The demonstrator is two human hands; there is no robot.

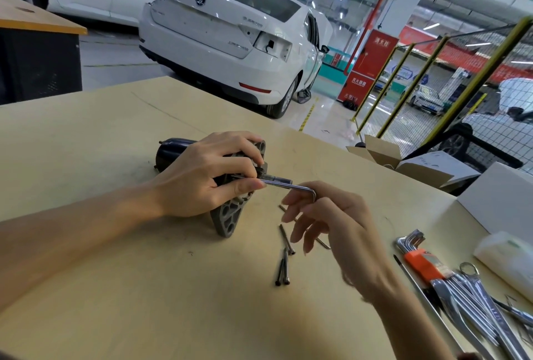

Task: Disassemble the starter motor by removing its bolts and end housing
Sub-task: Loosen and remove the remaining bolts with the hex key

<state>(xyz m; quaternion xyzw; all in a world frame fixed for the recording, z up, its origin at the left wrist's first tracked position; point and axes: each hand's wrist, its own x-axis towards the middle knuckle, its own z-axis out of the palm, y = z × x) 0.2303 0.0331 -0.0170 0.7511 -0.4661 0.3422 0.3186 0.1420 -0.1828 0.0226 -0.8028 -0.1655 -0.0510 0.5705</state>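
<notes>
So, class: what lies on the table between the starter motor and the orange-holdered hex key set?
Head view: loose long bolts and the right hand turning an L-shaped hex key.

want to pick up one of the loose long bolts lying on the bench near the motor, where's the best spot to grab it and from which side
Take a loose bolt by the middle of its shank, coming straight down from above with a fingertip pinch. It lies flat on the workbench, thin and round, so nothing fits under it. Two lie side by side, so pinch the outer one; the right hand is nearest.

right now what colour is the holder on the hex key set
Orange. The holder clips the hex key set at the table's right edge; the head view shows it clearly.
</notes>
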